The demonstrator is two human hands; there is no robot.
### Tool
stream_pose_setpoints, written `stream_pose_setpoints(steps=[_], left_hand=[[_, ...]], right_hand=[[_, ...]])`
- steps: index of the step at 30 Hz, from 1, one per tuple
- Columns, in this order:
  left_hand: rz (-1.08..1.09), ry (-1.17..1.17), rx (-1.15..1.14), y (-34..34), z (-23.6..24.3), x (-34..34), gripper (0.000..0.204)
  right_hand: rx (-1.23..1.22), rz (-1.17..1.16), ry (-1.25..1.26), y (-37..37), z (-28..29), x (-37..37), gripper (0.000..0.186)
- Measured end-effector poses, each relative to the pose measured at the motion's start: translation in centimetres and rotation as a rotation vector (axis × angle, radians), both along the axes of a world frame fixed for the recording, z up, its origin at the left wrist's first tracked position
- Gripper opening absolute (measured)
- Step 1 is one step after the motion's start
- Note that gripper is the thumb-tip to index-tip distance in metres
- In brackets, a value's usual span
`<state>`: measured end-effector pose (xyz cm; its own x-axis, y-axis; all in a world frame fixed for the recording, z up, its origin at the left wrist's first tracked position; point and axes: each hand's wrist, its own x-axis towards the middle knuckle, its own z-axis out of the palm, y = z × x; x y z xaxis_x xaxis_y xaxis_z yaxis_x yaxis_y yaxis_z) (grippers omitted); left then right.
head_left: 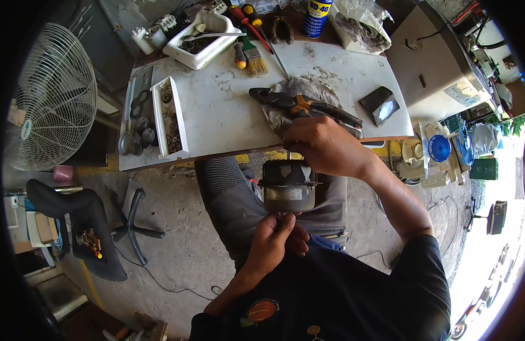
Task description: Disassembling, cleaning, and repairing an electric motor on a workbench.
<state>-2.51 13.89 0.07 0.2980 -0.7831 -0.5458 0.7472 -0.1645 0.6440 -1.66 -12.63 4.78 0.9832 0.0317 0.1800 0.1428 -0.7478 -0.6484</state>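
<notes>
A small electric motor (288,196), with a dark ribbed upper part and a grey casing with a pale label, is held over my lap just in front of the table edge. My left hand (274,238) is closed at its lower end, thumb and fingers pinching there. From above, my right hand (322,145) closes its fingers around the thin shaft at the motor's upper end; the fingertips are partly hidden. Just beyond that hand, combination pliers (279,99) with black and orange handles lie on a stained rag (313,88), beside a second plier-like tool.
The white table (217,113) bears a narrow tray of small parts (170,122), a white tub (203,40), a paintbrush (254,59), screwdrivers, a blue spray can (317,20) and a dark shiny block (380,105). A standing fan (55,96) and a black chair (86,221) are at left.
</notes>
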Motion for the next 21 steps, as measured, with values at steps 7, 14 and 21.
stream_pose_setpoints(steps=[7, 14, 21], left_hand=[[-0.006, -0.022, 0.017, 0.1, 0.0, 0.0, 0.032], [0.002, -0.016, 0.025, 0.0, 0.4, 0.2, 0.032], [0.017, -0.013, 0.029, 0.0, 0.4, 0.2, 0.031]], right_hand=[[-0.062, 0.024, 0.038, 0.1, 0.6, 0.0, 0.022], [-0.016, 0.049, 0.056, -0.8, 0.2, -0.1, 0.022], [0.067, 0.046, 0.036, -1.1, 0.1, -0.2, 0.019]])
